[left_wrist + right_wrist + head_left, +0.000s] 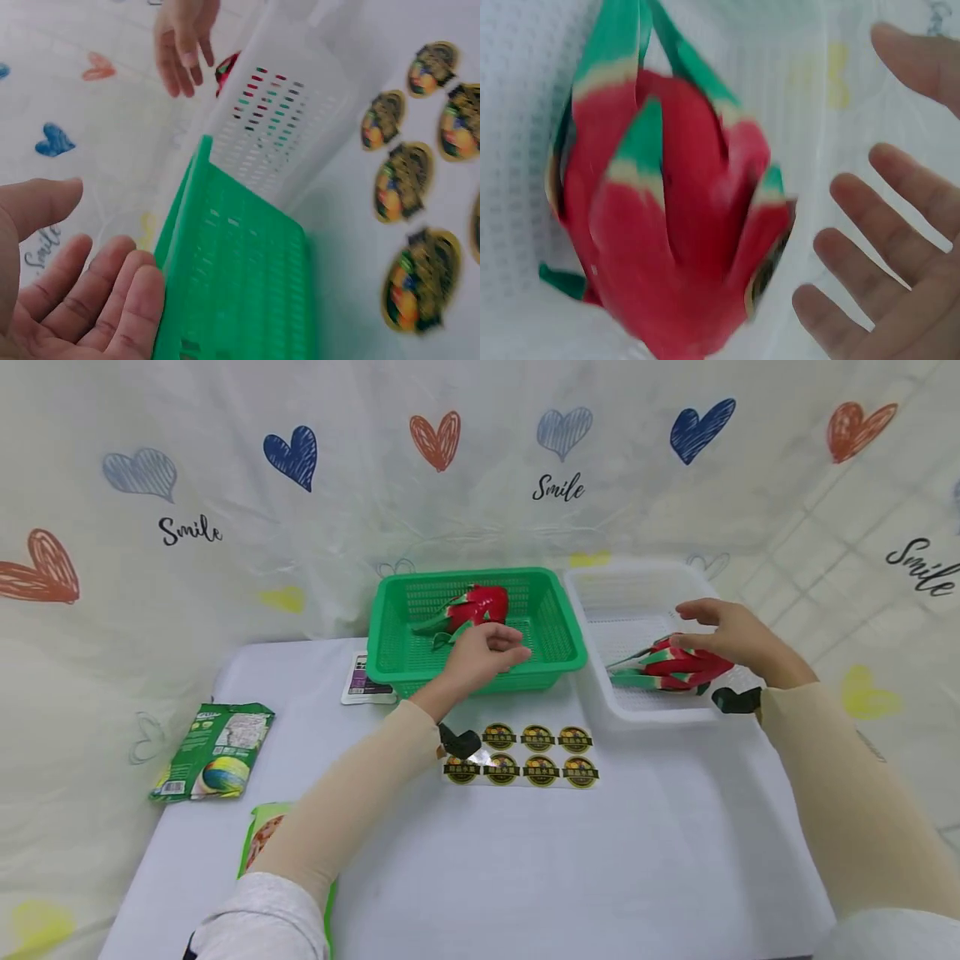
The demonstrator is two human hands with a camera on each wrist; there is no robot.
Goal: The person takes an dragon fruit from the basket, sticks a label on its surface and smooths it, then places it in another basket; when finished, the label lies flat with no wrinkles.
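Note:
A red dragon fruit with green leaf tips (675,217) lies on its side in the white basket (645,717). Above it hovers my right hand (727,635), fingers spread and apart from the fruit in the right wrist view. A dark, gold-edged patch (769,266) shows on the fruit's side. The green basket (480,681) stands to the left and holds another dragon fruit (480,606). My left hand (483,656) is over that basket's front part with loosely bent fingers, holding nothing; it partly covers the basket floor.
A sheet of round black-and-gold stickers (540,756) lies in front of the green basket. Left of it are a purple-and-white packet (358,681), a green bag (221,752) and another green packet (262,835) partly under my left sleeve. A curtain with hearts (487,518) hangs behind.

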